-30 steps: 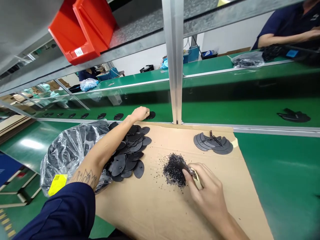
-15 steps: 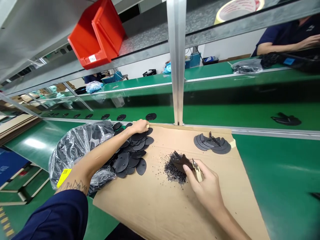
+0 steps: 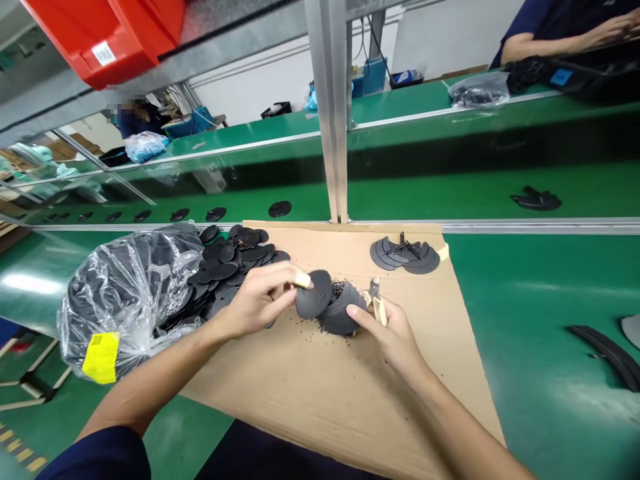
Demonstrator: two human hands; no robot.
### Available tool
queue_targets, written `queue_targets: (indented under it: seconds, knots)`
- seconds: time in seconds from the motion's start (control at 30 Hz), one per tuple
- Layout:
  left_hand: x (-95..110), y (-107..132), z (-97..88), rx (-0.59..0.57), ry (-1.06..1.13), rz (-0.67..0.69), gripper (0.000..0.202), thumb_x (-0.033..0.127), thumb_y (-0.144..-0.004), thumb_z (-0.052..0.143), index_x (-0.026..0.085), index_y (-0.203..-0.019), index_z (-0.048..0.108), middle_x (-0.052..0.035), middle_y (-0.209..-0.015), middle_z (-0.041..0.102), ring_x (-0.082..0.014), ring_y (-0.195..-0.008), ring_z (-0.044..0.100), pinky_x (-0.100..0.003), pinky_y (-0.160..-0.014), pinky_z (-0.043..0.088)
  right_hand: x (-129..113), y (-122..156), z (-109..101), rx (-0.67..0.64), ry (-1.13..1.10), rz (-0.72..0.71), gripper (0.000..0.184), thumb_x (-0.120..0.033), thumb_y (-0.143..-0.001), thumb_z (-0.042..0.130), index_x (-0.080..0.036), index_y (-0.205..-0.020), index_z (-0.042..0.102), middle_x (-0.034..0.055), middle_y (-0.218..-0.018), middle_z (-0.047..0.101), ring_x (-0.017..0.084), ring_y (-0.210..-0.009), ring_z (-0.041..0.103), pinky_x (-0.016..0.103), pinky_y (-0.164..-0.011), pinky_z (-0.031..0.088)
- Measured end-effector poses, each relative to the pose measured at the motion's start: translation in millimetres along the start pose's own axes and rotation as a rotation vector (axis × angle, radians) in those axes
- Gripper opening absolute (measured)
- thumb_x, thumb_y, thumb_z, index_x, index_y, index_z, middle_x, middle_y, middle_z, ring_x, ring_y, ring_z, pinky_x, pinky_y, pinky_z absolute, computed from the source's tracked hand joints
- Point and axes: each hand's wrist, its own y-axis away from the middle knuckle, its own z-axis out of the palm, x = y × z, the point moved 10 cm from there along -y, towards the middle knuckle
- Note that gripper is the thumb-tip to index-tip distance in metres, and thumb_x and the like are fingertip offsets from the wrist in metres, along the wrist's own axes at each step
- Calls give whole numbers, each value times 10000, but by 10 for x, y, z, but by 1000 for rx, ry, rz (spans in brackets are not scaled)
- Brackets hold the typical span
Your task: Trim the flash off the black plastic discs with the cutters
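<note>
My left hand [image 3: 260,298] pinches a round black plastic disc [image 3: 313,293] above the cardboard sheet [image 3: 320,393]. My right hand [image 3: 387,330] grips another black plastic part [image 3: 341,313] together with small cutters [image 3: 375,300] that have tan handles. The two hands meet over a scatter of black trimmings [image 3: 336,288]. A pile of loose black discs [image 3: 231,261] lies just left of my left hand. It spills from a clear plastic bag [image 3: 125,287] with a yellow label.
A small stack of black parts [image 3: 405,255] lies at the cardboard's far right corner. Single discs [image 3: 279,209] ride the green conveyor [image 3: 450,193] behind an aluminium post [image 3: 327,113]. Red bins [image 3: 100,33] sit on the shelf above. Another person's arm [image 3: 560,37] works at top right.
My left hand has come back from the far edge of the disc pile with one disc and met my right hand. The right hand lifted its part slightly left.
</note>
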Motion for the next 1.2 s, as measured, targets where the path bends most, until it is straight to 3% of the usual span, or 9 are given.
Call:
queue_targets:
  seconds: [0.1, 0.2, 0.3, 0.4, 0.5, 0.7, 0.83, 1.0, 1.2]
  knots:
    - [18, 190, 185, 5, 74, -9, 231, 88, -960, 532, 180, -999, 741, -69, -889, 760, -140, -805, 706, -225, -694, 542, 130, 19, 108, -69, -106, 95, 393, -515, -691, 833, -201, -710, 597, -22, -669, 548, 134, -621, 476, 264, -583, 428]
    - [-157, 283, 312, 63, 178, -102, 276, 129, -1001, 483, 187, -1051, 749, -69, -920, 770, -139, -814, 710, -220, -693, 543, 184, 30, 137, -78, -132, 118, 399, -524, -674, 856, -190, -803, 678, 17, -783, 656, 176, -720, 573, 294, -671, 494]
    - [-333, 372, 431, 124, 265, -235, 178, 229, -975, 609, 185, -1081, 745, -84, -1018, 759, -140, -797, 691, -227, -692, 543, 178, 35, 126, -70, -95, 102, 426, -540, -697, 843, -188, -892, 701, 44, -856, 700, 212, -799, 623, 327, -744, 536]
    - [-457, 497, 526, 192, 293, -378, 188, 267, -898, 739, 184, -1067, 739, -9, -762, 680, -85, -581, 554, -204, -588, 478, 138, 52, 108, -54, -5, 66, 427, -549, -725, 822, -189, -920, 698, 43, -860, 702, 208, -801, 631, 318, -744, 545]
    - [-503, 600, 579, 240, 310, -457, 258, 272, -890, 751, 184, -1131, 721, 62, -573, 501, -75, -514, 460, -195, -533, 415, 96, 79, 109, -37, 95, 27, 388, -534, -751, 807, -195, -895, 686, 21, -821, 678, 177, -744, 606, 287, -696, 534]
    - [-485, 622, 554, 259, 273, -440, 330, 267, -890, 744, 205, -1210, 689, 56, -626, 542, -71, -524, 459, -200, -539, 423, 40, 111, 112, -6, 216, -4, 323, -500, -799, 779, -206, -886, 676, 5, -777, 664, 163, -701, 593, 282, -669, 533]
    - [-511, 626, 590, 216, 290, -457, 335, 297, -910, 721, 211, -1231, 677, -22, -825, 659, -103, -619, 549, -214, -550, 455, 33, 107, 143, -30, 240, 10, 344, -531, -809, 770, -209, -899, 688, 24, -802, 699, 182, -722, 628, 301, -678, 556]
    - [-532, 622, 690, 176, 501, -497, 235, 319, -949, 670, 195, -1149, 670, -76, -1038, 685, -175, -946, 657, -273, -813, 562, 60, 109, 153, -46, 226, 33, 350, -538, -810, 771, -210, -895, 681, 24, -799, 706, 183, -727, 645, 296, -675, 557]
    - [-545, 556, 360, 362, 469, -431, 185, 341, -910, 730, 173, -884, 659, -24, -848, 624, -132, -810, 607, -238, -732, 523, 96, 125, 104, -14, 190, 26, 303, -495, -818, 772, -218, -894, 675, 4, -794, 682, 168, -723, 618, 288, -683, 531]
